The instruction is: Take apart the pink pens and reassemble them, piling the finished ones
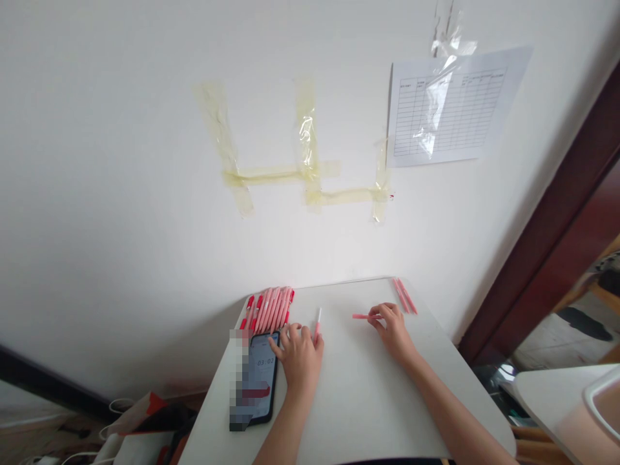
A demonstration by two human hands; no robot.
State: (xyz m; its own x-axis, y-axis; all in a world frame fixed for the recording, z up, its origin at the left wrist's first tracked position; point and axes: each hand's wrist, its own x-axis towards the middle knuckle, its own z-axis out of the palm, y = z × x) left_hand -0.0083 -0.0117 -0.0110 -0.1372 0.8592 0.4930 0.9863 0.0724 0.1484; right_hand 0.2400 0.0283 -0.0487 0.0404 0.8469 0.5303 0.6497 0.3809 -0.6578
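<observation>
My left hand (301,356) is over the top of a phone (261,387), its other fingers loosely curled near the lower ends of the pens. Between its thumb and index finger is the pink end of a slim pen part (318,316), whose white end points away toward the wall. My right hand (391,329) pinches a short pink pen part (359,316), held level and pointing left; the fingertips hide its right end. A row of several pink pens (274,309) with red parts lies at the far left of the table.
Two pink pens (405,296) lie at the table's far right corner. The white table (368,400) meets the wall, which bears yellowish tape (271,176) and a taped printed sheet (450,116). Bags and cables are at lower left; a white chair-like surface (571,394) stands right.
</observation>
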